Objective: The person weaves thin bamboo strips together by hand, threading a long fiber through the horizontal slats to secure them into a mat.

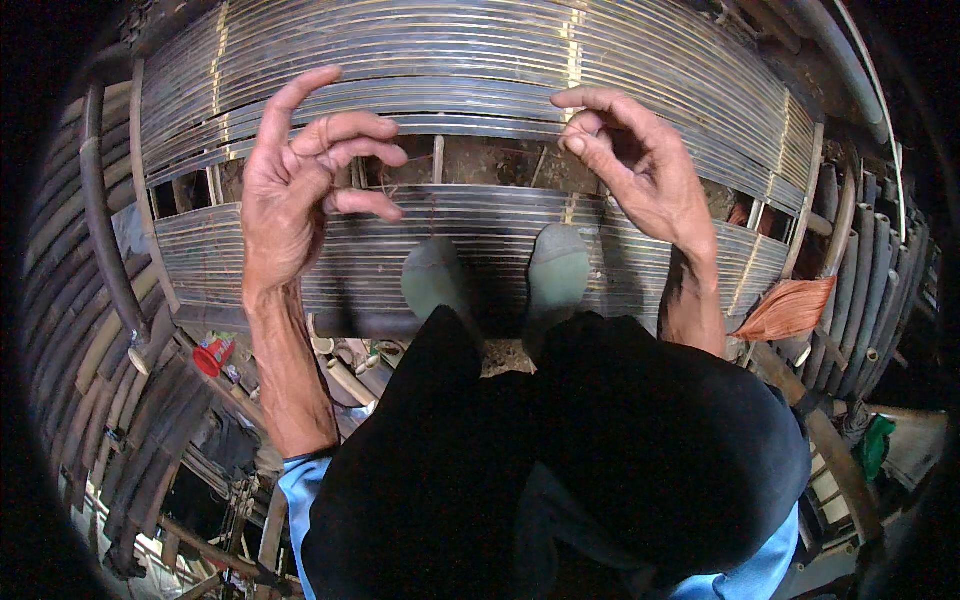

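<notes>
My left hand (290, 190) is raised over the slatted panel, its fingers bent and spread apart. A thin reddish thread (470, 152) runs from beside its fingers toward my right hand (640, 165). There the thumb and forefinger press together on what looks like the thread's end. Below both hands lies the panel of long, narrow dark strips (480, 95), crossed by pale bindings. Between its far part and the nearer strips (490, 205) is a gap, with crosspieces and brown ground showing through. My feet, in grey-green coverings (558, 270), rest on the nearer strips.
An orange bundle of fibres (790, 307) lies at the panel's right edge. Rows of poles (880, 290) flank the right side, and more curved poles (60, 300) the left. A red item (212, 355) sits at the lower left, and green cloth (876, 446) lower right.
</notes>
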The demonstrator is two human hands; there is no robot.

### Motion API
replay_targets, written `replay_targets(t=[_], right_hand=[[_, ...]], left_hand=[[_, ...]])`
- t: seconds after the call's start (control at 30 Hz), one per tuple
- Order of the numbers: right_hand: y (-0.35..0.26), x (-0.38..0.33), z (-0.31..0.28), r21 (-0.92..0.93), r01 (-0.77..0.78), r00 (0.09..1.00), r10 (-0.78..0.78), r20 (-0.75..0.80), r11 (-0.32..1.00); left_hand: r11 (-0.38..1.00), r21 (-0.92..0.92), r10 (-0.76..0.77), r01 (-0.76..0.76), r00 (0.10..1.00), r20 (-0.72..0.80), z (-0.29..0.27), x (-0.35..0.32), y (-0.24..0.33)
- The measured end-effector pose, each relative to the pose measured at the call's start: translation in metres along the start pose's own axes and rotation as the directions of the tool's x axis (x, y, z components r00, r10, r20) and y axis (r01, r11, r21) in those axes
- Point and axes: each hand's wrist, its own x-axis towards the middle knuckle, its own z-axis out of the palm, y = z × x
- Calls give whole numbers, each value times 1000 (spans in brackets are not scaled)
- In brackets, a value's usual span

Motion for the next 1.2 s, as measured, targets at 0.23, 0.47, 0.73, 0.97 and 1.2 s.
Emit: replay_targets(t=[0.23,0.47,0.73,0.97,1.2], right_hand=[[-15,6,-2,100,73,993,-82,89,992],[-38,8,20,166,-6,977,-30,211,986],[-15,25,11,294,223,969,-177,-175,930],[75,57,-66,-80,100,817,-128,-562,992],[95,79,-63,-157,102,931,-150,-332,982]], left_hand=[[999,-14,-29,31,988,155,18,-2,18],[983,181,11,-19,999,44,68,9,0],[465,873,120,145,967,-224,17,-30,-15],[291,650,-92,702,696,-712,-139,-245,55],[809,-107,-185,578,77,-980,-178,-515,108]])
